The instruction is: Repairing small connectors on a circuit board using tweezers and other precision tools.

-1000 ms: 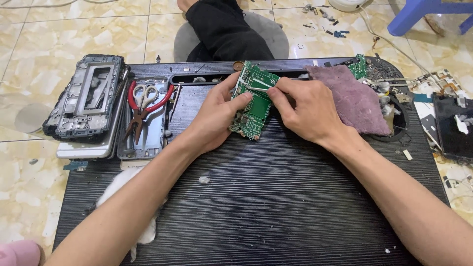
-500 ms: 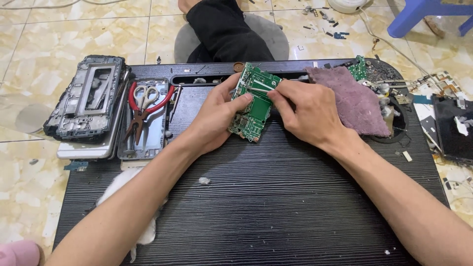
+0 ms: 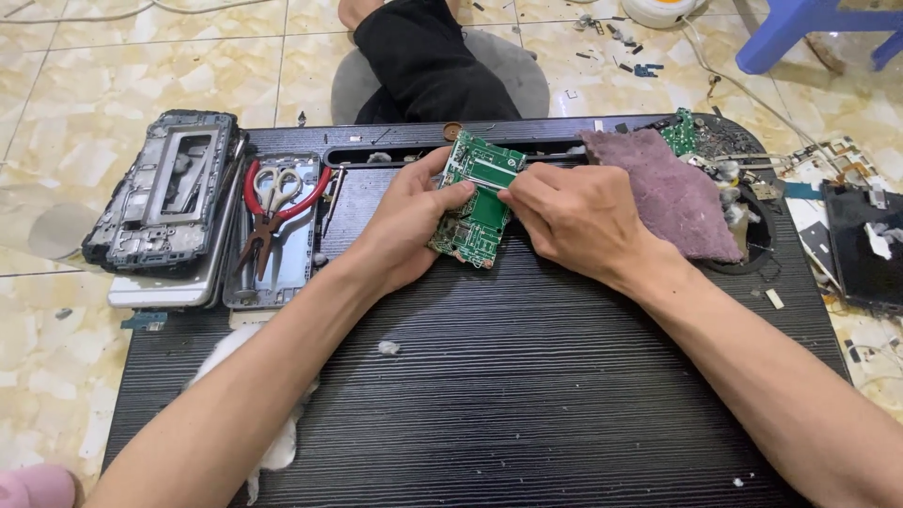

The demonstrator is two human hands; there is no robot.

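**Inspector:** Currently, the green circuit board [image 3: 477, 202] is held tilted just above the far part of the black ribbed surface [image 3: 527, 395]. The left hand [image 3: 404, 226] is closed on its left edge, thumb across the face. The right hand [image 3: 569, 216] pinches the upper right edge, fingertips on a pale rectangular part near the top.

**Clerk:** How far along does the work look?

**Inspector:** By my judgement, the stripping is well advanced. The board is already out of any housing. A grey inner frame [image 3: 165, 193] lies stacked on a pale flat panel [image 3: 160, 292] at the left edge, apart from the board. Red-handled pliers with scissors [image 3: 273, 212] rest in a shallow tray just beside it. What remains appears to be work on the board itself; I cannot tell whether the pale part is seated or loose.

**Clerk:** Any packages, labels or signs?

**Inspector:** No packages or signs are visible. A second small green board [image 3: 679, 132] sits at the far right, behind a mauve cloth [image 3: 668, 188]. A dark flat panel [image 3: 861, 249] lies on the tiled floor [image 3: 113, 75] to the right. A small cotton tuft [image 3: 388, 347] lies mid-surface.
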